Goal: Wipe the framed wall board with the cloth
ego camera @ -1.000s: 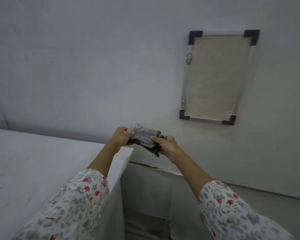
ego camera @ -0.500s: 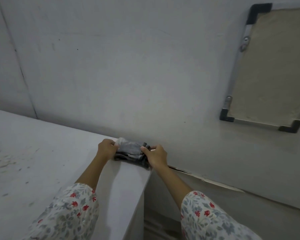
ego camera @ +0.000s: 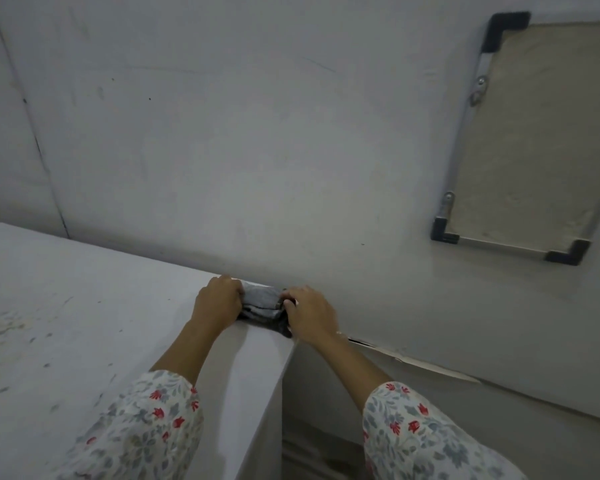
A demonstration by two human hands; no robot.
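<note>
Cloth held on the worktop corner, board unwiped up on the right.

The grey wall (ego camera: pixel 257 133) carries the framed wall board (ego camera: pixel 534 133) at far right, well apart from the hands. On the white worktop (ego camera: pixel 84 306), at its far right corner, the left hand (ego camera: pixel 219 303) and right hand (ego camera: pixel 309 315) each grip one end of the folded grey cloth (ego camera: pixel 262 301). Best to take the folded pad firmly in one hand before reaching up to the board.
</note>
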